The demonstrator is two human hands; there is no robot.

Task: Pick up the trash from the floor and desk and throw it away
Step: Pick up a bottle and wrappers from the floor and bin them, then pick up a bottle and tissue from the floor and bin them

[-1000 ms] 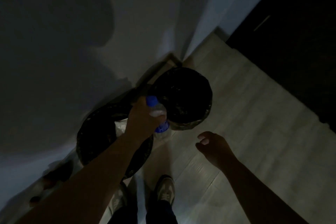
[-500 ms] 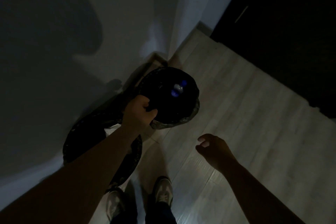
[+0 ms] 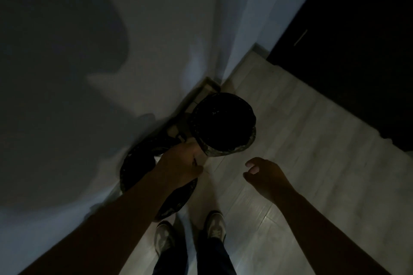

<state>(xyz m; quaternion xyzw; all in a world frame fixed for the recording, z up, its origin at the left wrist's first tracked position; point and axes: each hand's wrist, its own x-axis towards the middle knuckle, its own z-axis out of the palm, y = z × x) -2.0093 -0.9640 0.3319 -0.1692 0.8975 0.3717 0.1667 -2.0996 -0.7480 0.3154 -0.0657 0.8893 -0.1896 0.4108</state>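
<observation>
The bottle is gone from my left hand [image 3: 178, 164]: it dropped into the far bin [image 3: 250, 143] and is lost in the dark inside. That hand and my right hand [image 3: 266, 176] hang loosely curled, empty. One piece binned, so I'd guess it's back for more.

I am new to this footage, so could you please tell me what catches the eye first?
In the dim room, two round bins lined with black bags stand by the wall: the far bin near the corner, the near bin partly behind the left hand. The right hand hangs empty over the pale floor.
</observation>
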